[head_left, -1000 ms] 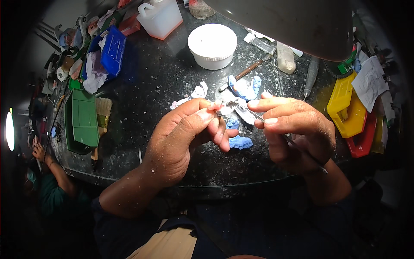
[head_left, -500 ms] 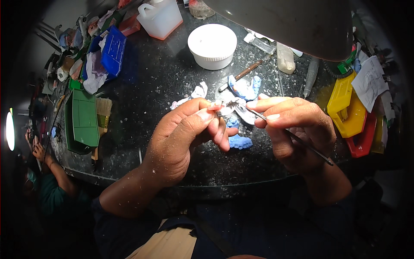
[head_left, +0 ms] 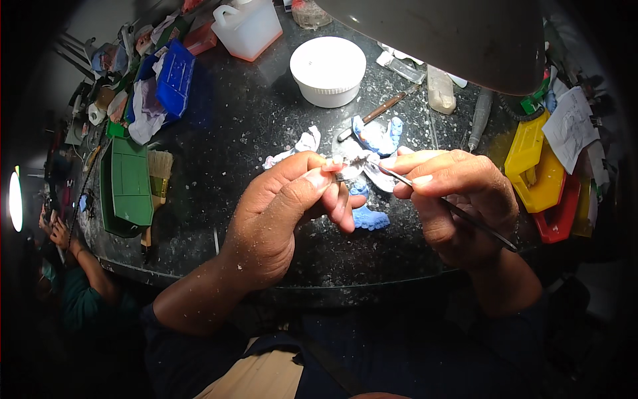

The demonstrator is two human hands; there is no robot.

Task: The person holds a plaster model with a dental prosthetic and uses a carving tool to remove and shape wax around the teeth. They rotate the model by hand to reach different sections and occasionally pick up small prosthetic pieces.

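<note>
My left hand (head_left: 272,216) pinches a small pale piece (head_left: 337,163) between thumb and forefinger, partly hidden by the fingertips. Like a pen, a thin dark metal dental carver (head_left: 475,229) is gripped in my right hand (head_left: 462,186), its tip close to that piece. Beneath the hands lies a white dental cast (head_left: 379,178), partly covered. Blue tooth-shaped moulds lie around it: one (head_left: 377,137) beyond, one (head_left: 369,218) nearer me. Another white cast (head_left: 307,141) sits just past my left fingers.
A white lidded tub (head_left: 327,72) and a translucent jug (head_left: 247,30) stand at the back. A lamp shade (head_left: 445,40) overhangs the far right. Green (head_left: 129,189), blue (head_left: 174,80) and yellow (head_left: 531,163) bins flank the bench. Another person's hand (head_left: 61,234) is at far left.
The carver has tilted slightly, its rear end a little lower and further right. My left hand stays nearly in place.
</note>
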